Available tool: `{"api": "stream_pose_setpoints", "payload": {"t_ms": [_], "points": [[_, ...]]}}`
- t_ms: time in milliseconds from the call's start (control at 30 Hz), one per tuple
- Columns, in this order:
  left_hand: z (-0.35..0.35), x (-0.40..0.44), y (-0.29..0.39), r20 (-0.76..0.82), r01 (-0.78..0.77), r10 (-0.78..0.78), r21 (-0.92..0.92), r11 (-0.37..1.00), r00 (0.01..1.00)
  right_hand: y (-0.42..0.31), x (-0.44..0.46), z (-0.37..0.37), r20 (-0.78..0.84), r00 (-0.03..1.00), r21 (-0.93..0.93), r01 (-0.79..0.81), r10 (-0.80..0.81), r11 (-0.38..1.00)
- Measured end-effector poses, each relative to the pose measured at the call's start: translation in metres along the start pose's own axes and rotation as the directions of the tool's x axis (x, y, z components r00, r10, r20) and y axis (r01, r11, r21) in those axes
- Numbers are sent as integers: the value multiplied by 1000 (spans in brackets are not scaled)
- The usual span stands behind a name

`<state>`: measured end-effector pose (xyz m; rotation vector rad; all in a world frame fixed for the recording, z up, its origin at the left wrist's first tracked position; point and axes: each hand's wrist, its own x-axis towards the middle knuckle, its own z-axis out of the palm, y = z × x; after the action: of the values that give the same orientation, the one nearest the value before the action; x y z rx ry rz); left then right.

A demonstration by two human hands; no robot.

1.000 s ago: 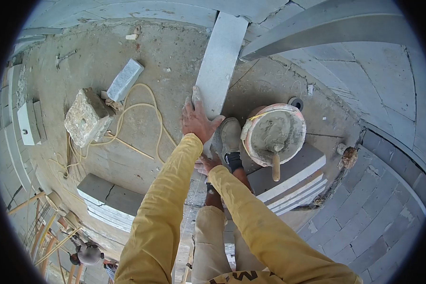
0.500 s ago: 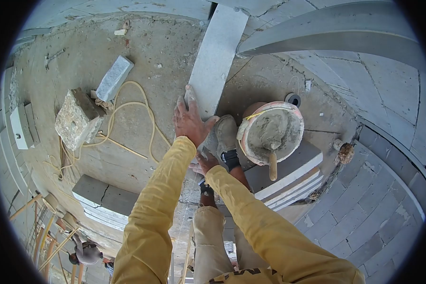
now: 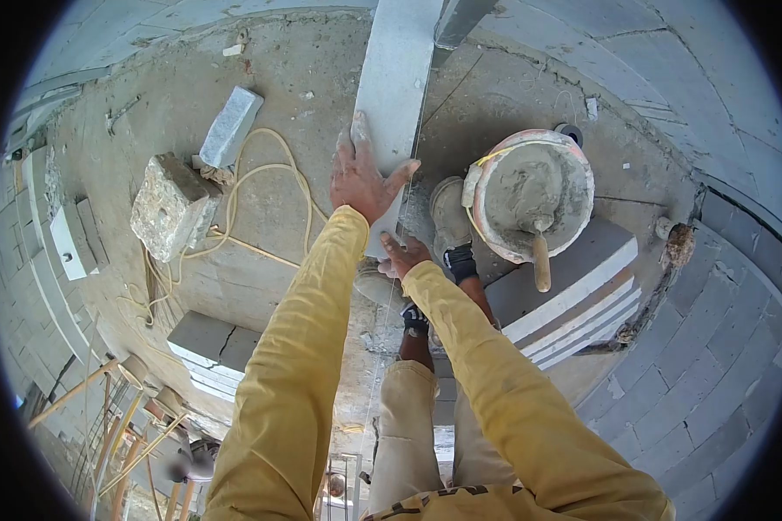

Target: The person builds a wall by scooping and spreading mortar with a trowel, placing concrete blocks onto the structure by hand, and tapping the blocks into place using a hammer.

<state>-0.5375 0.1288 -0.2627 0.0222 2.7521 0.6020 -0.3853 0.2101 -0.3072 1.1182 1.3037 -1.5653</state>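
Observation:
A long row of pale grey blocks (image 3: 400,65) runs from the top of the view down to my hands. My left hand (image 3: 365,178) lies flat on its upper face near the close end, fingers stretched forward and thumb spread to the right. Just below it, my right hand (image 3: 404,254) is at the near end of the row, thumb against the top and fingers curled at the end, partly hidden. A thin string (image 3: 375,356) runs toward me below the hands. To the right stands a bucket of grey mortar (image 3: 582,165) with a wooden-handled trowel (image 3: 541,263) stuck in it.
Stacked blocks (image 3: 573,278) lie beside the bucket, and another stack (image 3: 213,343) is at left. A rough block (image 3: 169,208), a smaller block (image 3: 232,126) and a yellow hose (image 3: 300,174) are on the floor. Another person (image 3: 187,460) is at lower left.
The view has shifted, so the bucket, blocks and hose appear higher and farther right. My right hand shows more clearly at the end of the row; my left hand stays flat on top.

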Motion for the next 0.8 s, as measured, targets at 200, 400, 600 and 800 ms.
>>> {"api": "stream_pose_setpoints", "payload": {"t_ms": [200,400,600,800], "points": [[3,-9,8,-44,0,8,188,982,999,-8,-8,-4,38,999,48,15,-17,999],[14,-7,4,-57,-27,37,178,984,998,-6,-3,-4,-30,1000,-48,-7,5,999],[11,-4,8,-45,10,-3,163,987,999,-10,-10,4,19,998,263,-61,58,963],[4,25,14,-88,-57,70,151,987,994,-11,0,22,-5,1000,325,-13,16,946]]}}
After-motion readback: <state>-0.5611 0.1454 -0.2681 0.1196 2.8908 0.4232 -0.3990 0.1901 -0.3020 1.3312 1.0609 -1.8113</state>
